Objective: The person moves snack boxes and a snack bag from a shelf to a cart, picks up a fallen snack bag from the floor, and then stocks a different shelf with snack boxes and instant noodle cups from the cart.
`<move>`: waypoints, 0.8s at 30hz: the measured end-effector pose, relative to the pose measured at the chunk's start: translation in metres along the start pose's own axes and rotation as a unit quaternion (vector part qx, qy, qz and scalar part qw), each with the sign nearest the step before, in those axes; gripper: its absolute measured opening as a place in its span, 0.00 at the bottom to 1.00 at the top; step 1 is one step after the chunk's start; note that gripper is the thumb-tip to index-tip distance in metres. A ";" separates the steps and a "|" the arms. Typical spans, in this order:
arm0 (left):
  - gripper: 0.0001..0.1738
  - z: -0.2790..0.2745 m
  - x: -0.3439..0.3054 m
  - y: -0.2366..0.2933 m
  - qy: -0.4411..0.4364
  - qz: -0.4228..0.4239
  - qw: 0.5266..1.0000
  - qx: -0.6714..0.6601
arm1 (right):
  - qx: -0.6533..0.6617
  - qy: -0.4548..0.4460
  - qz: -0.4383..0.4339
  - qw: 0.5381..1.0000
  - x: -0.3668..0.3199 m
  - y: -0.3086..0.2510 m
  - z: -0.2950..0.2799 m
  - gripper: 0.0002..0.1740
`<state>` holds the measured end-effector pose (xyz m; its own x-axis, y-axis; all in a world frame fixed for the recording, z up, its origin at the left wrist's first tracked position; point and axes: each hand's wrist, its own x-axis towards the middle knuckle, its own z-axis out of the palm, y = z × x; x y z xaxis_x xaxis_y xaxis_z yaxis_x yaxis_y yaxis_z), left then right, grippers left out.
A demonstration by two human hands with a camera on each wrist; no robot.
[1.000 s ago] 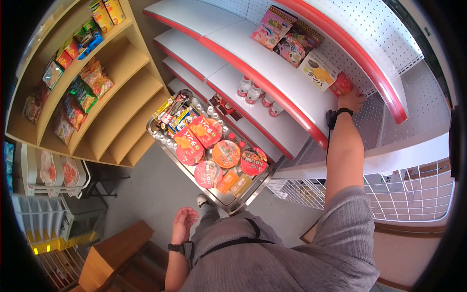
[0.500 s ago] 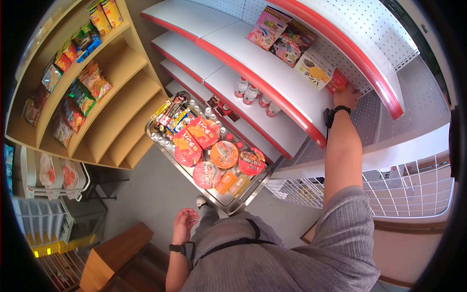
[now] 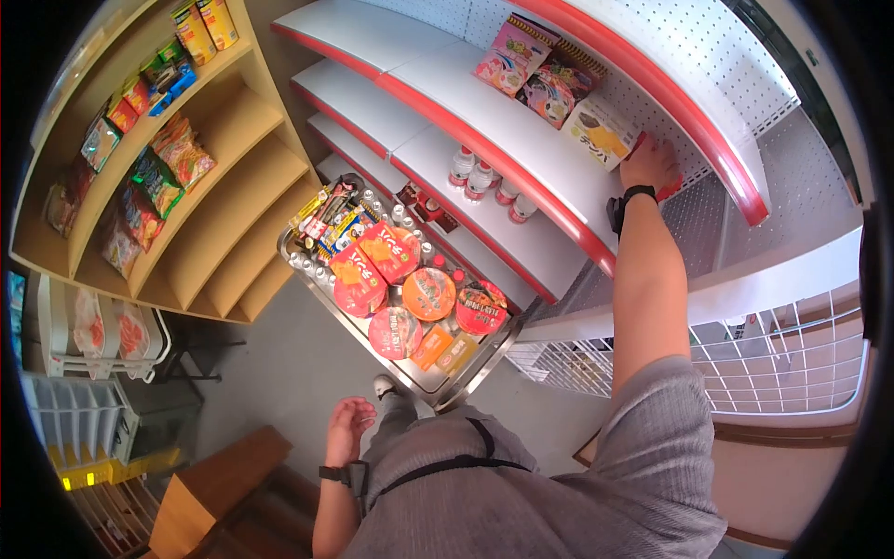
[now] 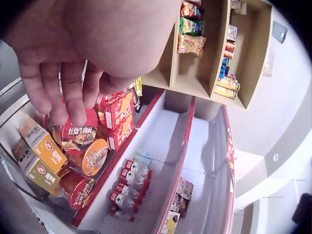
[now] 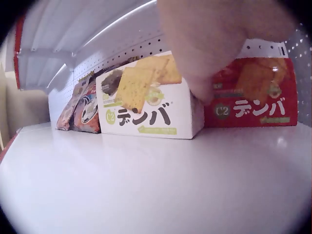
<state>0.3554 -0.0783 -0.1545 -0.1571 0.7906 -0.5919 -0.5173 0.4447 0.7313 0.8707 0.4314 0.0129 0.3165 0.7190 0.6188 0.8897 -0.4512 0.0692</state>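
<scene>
On the upper shelf (image 3: pixel 512 110), my right hand (image 3: pixel 649 166) reaches over a red cracker box (image 5: pixel 258 109). The right wrist view shows fingers (image 5: pixel 199 83) reaching down between this box and a white cracker box (image 5: pixel 146 114), touching at the red box's left end; the other fingertips are hidden. The red box's front stays uncovered. Both boxes stand side by side with labels outward. My left hand (image 3: pixel 347 430), loosely bent and holding nothing, hangs left of a metal cart (image 3: pixel 326 303) loaded with red boxes (image 3: pixel 358 279) and noodle bowls (image 3: pixel 429 293).
Two snack bags (image 5: pixel 87 109) lean left of the white box. Bottles (image 3: pixel 480 179) stand one shelf lower. A wooden shelf unit (image 3: pixel 237 126) with snack packs is at the left. A white wire basket (image 3: pixel 792 373) is below right, and a wooden box (image 3: pixel 209 484) lower left.
My right hand has moved leftward from the red box's right end and now covers much of it in the head view. The box sits slightly farther right. My left hand has hardly moved.
</scene>
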 end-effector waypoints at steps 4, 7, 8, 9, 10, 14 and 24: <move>0.15 -0.003 -0.003 -0.004 0.012 -0.004 1.000 -0.013 | -0.014 0.029 0.010 0.999 0.005 0.000 0.021 0.30; 0.14 -0.003 -0.004 -0.004 0.014 -0.009 1.000 -0.019 | 0.001 0.003 0.021 1.000 0.007 0.001 0.021 0.33; 0.14 -0.003 -0.004 -0.004 0.015 -0.010 1.000 -0.020 | 0.002 -0.018 0.027 0.999 0.007 0.001 0.018 0.33; 0.14 -0.003 -0.004 -0.003 0.015 -0.010 1.000 -0.021 | 0.002 -0.017 0.027 0.999 0.008 0.000 0.017 0.33; 0.14 -0.002 -0.004 -0.003 0.017 -0.011 1.000 -0.020 | 0.002 -0.026 0.030 0.999 0.008 0.000 0.016 0.33; 0.14 -0.004 0.001 -0.005 0.009 -0.012 1.000 -0.023 | 0.001 -0.015 0.022 1.000 0.009 0.000 0.019 0.31; 0.15 -0.005 0.001 -0.003 -0.003 -0.012 1.000 -0.003 | -0.026 0.022 -0.050 0.998 0.013 0.002 0.028 0.23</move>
<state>0.3530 -0.0807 -0.1591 -0.1401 0.7823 -0.6070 -0.5262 0.4604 0.7149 0.8861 0.4545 -0.0014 0.2115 0.7384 0.6403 0.8977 -0.4058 0.1714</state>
